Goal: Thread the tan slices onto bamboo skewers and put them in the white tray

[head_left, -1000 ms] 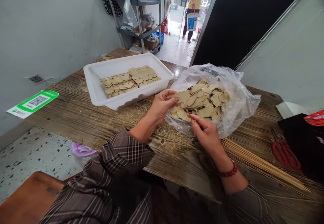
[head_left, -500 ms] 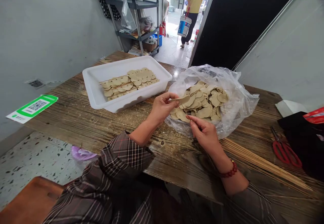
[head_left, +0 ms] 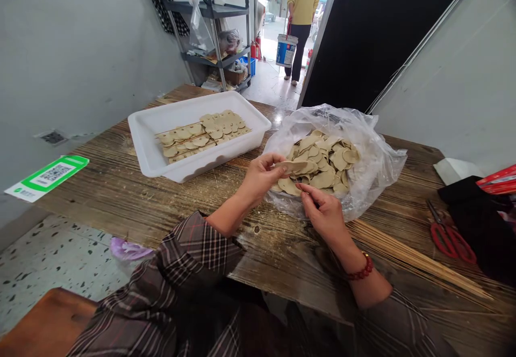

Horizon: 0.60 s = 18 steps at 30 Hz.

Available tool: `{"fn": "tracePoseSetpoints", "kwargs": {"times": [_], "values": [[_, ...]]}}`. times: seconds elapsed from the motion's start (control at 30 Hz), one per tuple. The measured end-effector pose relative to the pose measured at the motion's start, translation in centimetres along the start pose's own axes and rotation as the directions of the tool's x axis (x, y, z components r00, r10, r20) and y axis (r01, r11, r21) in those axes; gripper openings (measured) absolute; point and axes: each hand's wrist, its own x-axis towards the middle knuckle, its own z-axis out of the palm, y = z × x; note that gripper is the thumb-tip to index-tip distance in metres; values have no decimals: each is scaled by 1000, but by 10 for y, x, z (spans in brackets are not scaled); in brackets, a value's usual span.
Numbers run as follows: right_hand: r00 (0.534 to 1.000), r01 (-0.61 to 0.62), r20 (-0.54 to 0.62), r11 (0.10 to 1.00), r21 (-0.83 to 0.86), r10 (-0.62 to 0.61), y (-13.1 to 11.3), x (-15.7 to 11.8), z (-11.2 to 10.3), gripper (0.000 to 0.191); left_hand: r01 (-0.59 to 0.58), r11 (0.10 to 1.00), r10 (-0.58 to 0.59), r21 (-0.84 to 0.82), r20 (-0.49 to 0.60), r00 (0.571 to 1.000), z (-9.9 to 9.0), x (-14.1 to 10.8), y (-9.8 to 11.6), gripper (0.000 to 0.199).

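Observation:
My left hand (head_left: 263,177) pinches a flat beige slice (head_left: 297,166) by its end, just above the open plastic bag (head_left: 381,158). Many similar loose slices (head_left: 322,158) are heaped in that bag. Close below and to the right, my right hand (head_left: 325,212) grips a thin skewer (head_left: 298,186); only its tip shows beyond the fingers. The skewer tip and the held slice appear apart. To the left stands a white plastic tray (head_left: 143,144) with rows of skewered slices (head_left: 223,126) in it.
A bundle of bamboo skewers (head_left: 419,260) lies at the right, near red-handled scissors (head_left: 453,241) and a black bag (head_left: 479,222). A green QR card (head_left: 48,177) is at the table's left edge. Behind are a grey cart (head_left: 209,10) and a person (head_left: 304,2) carrying a bucket (head_left: 286,50).
The slice in my left hand has tilted so more of its flat face shows, and that hand sits slightly lower. My right hand barely moves. The person in the doorway has come closer.

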Motion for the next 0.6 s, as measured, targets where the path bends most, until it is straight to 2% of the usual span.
{"fn": "tracePoseSetpoints", "kwargs": {"times": [0.1,0.23,0.43,0.6], "values": [[999,42,10,999,6,-42,-1,-1,0,33,51,991,-56,-121,-43,997,-2,2,1,29],[998,59,1,998,11,-59,-2,-2,1,32,132,971,-136,-201,-8,991,-4,2,1,30],[998,65,-4,998,17,-65,0,-3,0,32,176,949,-171,-263,43,984,-4,1,3,27],[997,79,-5,997,21,-79,2,-4,0,30,194,941,-196,-276,19,980,-3,1,4,21]]}}
